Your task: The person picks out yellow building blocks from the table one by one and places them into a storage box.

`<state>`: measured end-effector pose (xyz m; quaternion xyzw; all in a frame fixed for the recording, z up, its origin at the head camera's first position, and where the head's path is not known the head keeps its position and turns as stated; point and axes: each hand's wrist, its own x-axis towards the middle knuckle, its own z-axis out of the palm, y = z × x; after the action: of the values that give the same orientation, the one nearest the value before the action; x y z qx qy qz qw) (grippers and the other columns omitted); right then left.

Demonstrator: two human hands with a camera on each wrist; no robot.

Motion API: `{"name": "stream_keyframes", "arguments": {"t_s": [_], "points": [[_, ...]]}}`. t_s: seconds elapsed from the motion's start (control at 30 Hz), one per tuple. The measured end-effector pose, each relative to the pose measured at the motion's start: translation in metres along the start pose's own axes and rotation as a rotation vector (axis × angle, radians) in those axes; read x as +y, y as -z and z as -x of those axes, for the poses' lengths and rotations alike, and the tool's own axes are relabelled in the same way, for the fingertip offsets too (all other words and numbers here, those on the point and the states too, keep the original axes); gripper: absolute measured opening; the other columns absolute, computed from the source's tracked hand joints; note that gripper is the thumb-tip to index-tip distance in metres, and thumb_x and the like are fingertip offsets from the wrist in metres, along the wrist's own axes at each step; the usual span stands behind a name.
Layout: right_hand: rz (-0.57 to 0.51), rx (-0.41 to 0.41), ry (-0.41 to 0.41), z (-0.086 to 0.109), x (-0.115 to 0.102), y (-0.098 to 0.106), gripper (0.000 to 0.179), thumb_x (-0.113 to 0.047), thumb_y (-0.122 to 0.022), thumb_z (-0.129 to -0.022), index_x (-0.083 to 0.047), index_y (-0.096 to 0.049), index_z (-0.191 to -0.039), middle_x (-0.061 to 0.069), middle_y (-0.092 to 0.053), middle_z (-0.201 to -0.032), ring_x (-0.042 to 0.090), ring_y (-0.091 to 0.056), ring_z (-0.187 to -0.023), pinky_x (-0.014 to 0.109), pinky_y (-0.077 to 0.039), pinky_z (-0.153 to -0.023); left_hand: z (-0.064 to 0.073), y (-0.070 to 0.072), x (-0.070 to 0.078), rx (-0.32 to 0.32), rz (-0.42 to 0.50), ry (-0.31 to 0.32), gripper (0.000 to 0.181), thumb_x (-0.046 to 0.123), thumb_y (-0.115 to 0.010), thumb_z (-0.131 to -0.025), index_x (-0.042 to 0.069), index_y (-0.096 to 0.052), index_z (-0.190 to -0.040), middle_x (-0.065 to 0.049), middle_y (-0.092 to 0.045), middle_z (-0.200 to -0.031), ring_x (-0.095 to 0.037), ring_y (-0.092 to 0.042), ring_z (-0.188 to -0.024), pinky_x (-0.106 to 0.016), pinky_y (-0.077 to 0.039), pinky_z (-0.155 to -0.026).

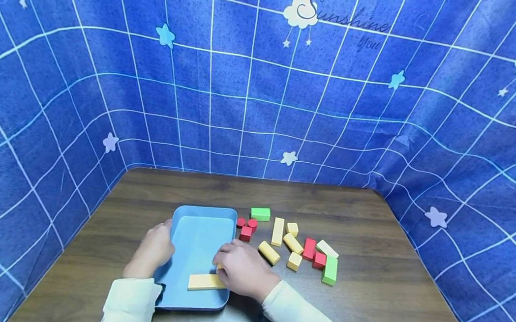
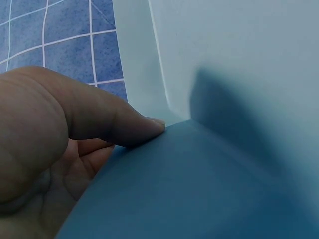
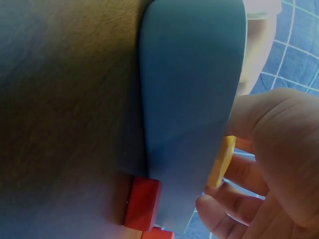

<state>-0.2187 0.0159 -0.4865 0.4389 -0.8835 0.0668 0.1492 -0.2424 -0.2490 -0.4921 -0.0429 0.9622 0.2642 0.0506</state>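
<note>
Blue grid-printed cloth (image 1: 226,100) hangs behind a dark wood-grain table (image 1: 361,211), and from my remote seat I begin with the right hand (image 1: 244,268), reaching over the right wall of the blue tray (image 1: 200,236) toward its near end. Its thumb and fingers pinch a yellow block (image 3: 223,162); I catch only a sliver of it, so I cannot tell its long axis or whether it touches anything below. Just on the near side of that grip, a pale yellow plank (image 1: 205,282) lies inside the tray, long axis running roughly left to right, across the tray's longer direction, its right end hidden by the hand. That is the relation I would steer by: as I judge it, the pinched block needs placing against the plank's line, and the right hand is the nearer one to both pieces. Across the tray, the left hand (image 1: 151,250) grips the left rim, thumb over the edge. Outside the right wall, a yellow cylinder (image 1: 269,253) is the loose piece nearest the right hand, slanting from far left to near right; a red cube (image 1: 245,233) and two red cylinders (image 1: 252,224) stand just beside the tray, with a green block (image 1: 260,214) beyond them.
</note>
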Motion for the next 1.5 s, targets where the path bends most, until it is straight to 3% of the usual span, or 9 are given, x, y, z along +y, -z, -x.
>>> {"name": "stream_keyframes", "arguments": {"t_s": [0.4,1.5], "points": [[0.008,-0.002,0.006,0.0002,0.0005,-0.0031,0.010,-0.020,-0.073,-0.086,-0.028,-0.077,-0.092,-0.015,-0.072,-0.096,0.010,-0.062,-0.089,0.025,-0.053,-0.077,0.0001,-0.0008,-0.0005,0.049,-0.033,-0.063,0.064,-0.009,-0.050,-0.092,-0.016,-0.031,-0.153,-0.041,-0.043,-0.149,-0.057,-0.046,-0.137,-0.070,-0.041,-0.110],[0.021,-0.017,-0.015,0.0012,-0.0005,-0.0067,0.010,-0.022,-0.073,-0.088,-0.029,-0.078,-0.094,-0.013,-0.071,-0.096,0.010,-0.061,-0.089,0.024,-0.054,-0.077,-0.0002,-0.0012,-0.0009,0.031,-0.022,-0.052,0.065,-0.008,-0.050,-0.094,-0.015,-0.029,-0.155,-0.040,-0.042,-0.150,-0.057,-0.045,-0.137,-0.072,-0.040,-0.109]]}}
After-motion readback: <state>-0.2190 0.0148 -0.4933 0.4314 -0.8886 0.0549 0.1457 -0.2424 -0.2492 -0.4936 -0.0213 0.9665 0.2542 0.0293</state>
